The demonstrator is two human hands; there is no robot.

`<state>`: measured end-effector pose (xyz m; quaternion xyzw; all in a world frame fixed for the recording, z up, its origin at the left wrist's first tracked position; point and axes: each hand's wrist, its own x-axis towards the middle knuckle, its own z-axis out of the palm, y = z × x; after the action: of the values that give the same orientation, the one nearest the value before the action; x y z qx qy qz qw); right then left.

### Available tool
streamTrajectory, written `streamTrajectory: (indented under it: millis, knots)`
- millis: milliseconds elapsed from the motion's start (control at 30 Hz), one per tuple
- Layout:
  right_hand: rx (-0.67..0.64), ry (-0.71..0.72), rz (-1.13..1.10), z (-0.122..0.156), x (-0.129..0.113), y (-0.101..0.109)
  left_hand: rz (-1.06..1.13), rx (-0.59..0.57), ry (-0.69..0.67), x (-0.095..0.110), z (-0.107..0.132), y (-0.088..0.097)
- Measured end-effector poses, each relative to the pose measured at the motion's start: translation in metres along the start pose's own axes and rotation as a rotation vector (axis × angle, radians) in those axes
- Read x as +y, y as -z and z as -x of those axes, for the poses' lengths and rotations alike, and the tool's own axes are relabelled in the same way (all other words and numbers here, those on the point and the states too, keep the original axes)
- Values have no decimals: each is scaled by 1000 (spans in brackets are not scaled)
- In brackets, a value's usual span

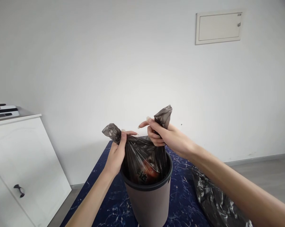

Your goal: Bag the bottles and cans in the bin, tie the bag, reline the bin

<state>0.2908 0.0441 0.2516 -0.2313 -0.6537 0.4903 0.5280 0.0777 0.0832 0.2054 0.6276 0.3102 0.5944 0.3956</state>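
A dark, see-through garbage bag (142, 154) rises out of a beige trash can (148, 201) with a dark rim. Something with red and orange printing shows through its film. My left hand (117, 153) is closed round a gathered corner of the bag on the left, and a twisted end pokes out beyond the thumb. On the right, my right hand (160, 134) grips the opposite corner, whose end sticks up above the fist; its index finger points left. Between the two hands the top of the bag is stretched. The lower part of the bag is hidden inside the can.
The can stands on a blue marble-patterned table (114, 198). Another black plastic bag (215, 198) lies at the right, partly behind my right forearm. A white cabinet (21, 167) with items on top stands left. Behind is a white wall with a panel door (219, 27).
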Motion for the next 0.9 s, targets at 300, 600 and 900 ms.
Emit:
streamTrajectory:
  millis: [300, 600, 900]
  knots:
    - [167, -78, -223, 5, 10, 17, 616, 60, 109, 16, -13, -13]
    - [170, 80, -416, -17, -4, 5, 762, 120, 94, 32, -18, -29]
    - [207, 156, -473, -26, -8, -15, 772, 169, 59, 40, -14, -26]
